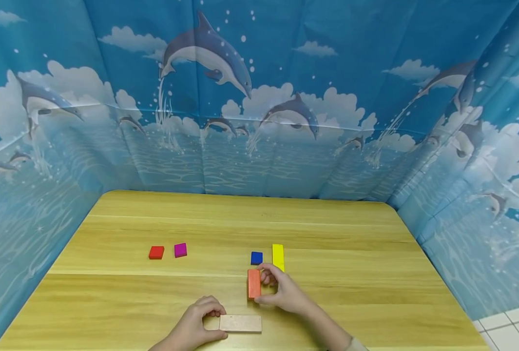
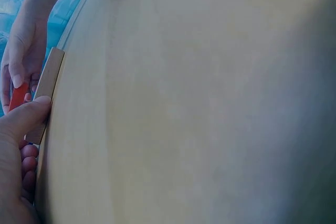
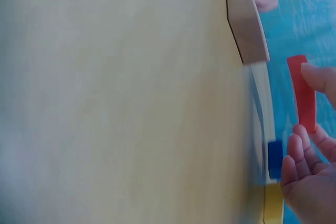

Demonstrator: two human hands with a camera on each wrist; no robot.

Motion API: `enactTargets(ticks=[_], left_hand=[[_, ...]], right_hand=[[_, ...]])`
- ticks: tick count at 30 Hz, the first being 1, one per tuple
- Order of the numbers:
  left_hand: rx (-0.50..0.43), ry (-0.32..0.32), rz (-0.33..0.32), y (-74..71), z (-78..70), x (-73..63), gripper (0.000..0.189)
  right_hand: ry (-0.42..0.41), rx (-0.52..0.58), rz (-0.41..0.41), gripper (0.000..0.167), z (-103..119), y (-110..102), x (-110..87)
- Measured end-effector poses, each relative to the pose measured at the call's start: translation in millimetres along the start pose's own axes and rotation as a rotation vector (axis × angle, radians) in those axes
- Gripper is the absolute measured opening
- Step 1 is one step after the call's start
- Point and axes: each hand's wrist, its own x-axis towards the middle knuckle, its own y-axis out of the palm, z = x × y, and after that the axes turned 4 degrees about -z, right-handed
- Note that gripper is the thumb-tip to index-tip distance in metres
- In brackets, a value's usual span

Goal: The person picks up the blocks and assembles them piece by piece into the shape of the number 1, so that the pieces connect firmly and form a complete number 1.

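Near the front of the table, my left hand (image 1: 198, 321) holds the left end of a plain wooden block (image 1: 240, 324) between thumb and fingers. The block lies lengthwise from left to right. My right hand (image 1: 283, 292) pinches an orange-red block (image 1: 254, 284) by its two ends, a little beyond the plain one. In the right wrist view that red block (image 3: 303, 93) is raised off the tabletop, thumb at one end and fingertips at the other. A small blue block (image 1: 257, 258) and a longer yellow block (image 1: 278, 257) lie just past the right hand.
A small red block (image 1: 156, 252) and a magenta block (image 1: 180, 250) lie farther left on the wooden table (image 1: 351, 258). A blue curtain (image 1: 259, 161) printed with dolphins hangs along the table's back and sides. White floor tiles (image 1: 513, 326) show at the lower right.
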Motion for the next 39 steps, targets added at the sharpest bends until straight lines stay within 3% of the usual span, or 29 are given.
enactTargets(ticks=[4, 10, 21, 39], left_hand=[[-0.001, 0.002, 0.007, -0.1, -0.8, 0.5, 0.03], [0.003, 0.008, 0.008, 0.4, -0.9, 0.4, 0.031], [0.002, 0.032, -0.006, 3.0, 2.5, -1.1, 0.031], [0.014, 0.043, -0.026, 3.5, -0.8, -1.3, 0.032]], right_hand=[[0.007, 0.007, 0.002, 0.058, -5.7, 8.6, 0.3], [0.032, -0.016, 0.019, 0.054, 14.7, 15.3, -1.7], [-0.012, -0.138, 0.018, 0.056, -21.2, 24.5, -1.3], [-0.038, -0.233, 0.042, 0.054, -21.8, 24.6, -3.6]])
